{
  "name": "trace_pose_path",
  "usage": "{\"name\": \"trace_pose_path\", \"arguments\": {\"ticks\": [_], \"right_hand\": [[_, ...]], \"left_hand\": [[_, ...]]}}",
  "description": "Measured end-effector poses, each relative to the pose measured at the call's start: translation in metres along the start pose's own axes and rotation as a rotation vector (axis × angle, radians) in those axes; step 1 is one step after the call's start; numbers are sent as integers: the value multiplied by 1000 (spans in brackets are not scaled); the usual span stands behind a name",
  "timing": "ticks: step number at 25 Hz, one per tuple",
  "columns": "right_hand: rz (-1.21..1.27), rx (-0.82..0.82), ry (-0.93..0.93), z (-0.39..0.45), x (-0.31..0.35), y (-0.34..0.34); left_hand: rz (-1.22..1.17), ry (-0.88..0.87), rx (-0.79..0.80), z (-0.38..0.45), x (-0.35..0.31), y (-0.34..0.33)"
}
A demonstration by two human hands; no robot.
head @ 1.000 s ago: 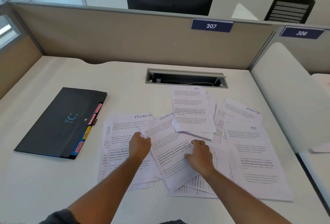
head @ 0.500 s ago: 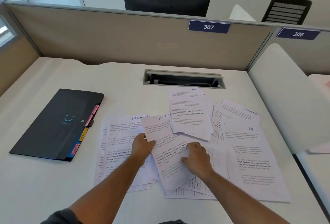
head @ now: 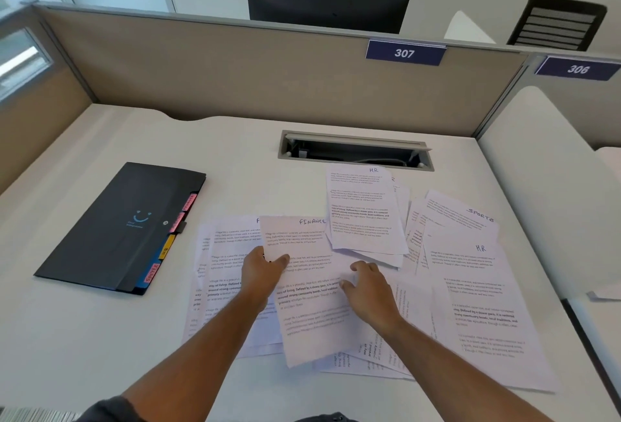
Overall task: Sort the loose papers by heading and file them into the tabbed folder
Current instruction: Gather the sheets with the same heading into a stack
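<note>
Loose printed papers lie spread over the white desk. My left hand [head: 262, 273] pinches the left edge of a sheet headed FINANCE [head: 309, 320]. My right hand [head: 369, 290] rests on the same sheet's right side, fingers loosely bent. This sheet overlaps another sheet [head: 232, 243] on the left and hides most of its heading. Behind lies an HR sheet [head: 363, 213], and to the right a SPORTS sheet [head: 463, 216] and a second HR sheet [head: 477, 287]. The black tabbed folder [head: 111, 230] lies closed at the left, its coloured tabs facing the papers.
A cable slot [head: 356, 151] opens in the desk behind the papers. A beige partition [head: 268, 78] walls the back and left sides. A white rounded divider [head: 537, 186] bounds the right. Bare desk shows between the folder and the papers.
The FINANCE sheet under both hands has slid left and turned more upright, now covering the heading of the sheet beside it. Both hands moved left with it.
</note>
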State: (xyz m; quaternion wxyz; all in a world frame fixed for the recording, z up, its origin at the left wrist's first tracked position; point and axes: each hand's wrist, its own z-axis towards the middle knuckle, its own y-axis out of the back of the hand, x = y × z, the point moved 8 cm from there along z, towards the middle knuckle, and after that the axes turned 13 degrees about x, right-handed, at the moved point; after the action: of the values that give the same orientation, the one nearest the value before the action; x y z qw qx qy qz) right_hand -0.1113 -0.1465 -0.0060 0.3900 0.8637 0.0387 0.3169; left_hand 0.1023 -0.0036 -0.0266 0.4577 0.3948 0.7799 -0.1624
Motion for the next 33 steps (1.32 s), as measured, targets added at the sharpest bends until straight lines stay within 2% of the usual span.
{"name": "trace_pose_path", "arguments": {"ticks": [8, 13, 16, 23, 30, 33], "right_hand": [[135, 95, -35, 8, 16, -14], [396, 142, -57, 13, 22, -17], [471, 172, -60, 16, 22, -20], [432, 121, -35, 18, 16, -19], [518, 44, -27, 17, -5, -8], [589, -6, -45, 13, -16, -1]], "left_hand": [[-258, 74, -49, -8, 19, 29], [-264, 79, -40, -11, 26, 39], [-210, 72, -41, -14, 26, 43], [-68, 51, -103, -18, 22, 53], [409, -20, -365, -19, 7, 82], [573, 85, -400, -15, 6, 90]]}}
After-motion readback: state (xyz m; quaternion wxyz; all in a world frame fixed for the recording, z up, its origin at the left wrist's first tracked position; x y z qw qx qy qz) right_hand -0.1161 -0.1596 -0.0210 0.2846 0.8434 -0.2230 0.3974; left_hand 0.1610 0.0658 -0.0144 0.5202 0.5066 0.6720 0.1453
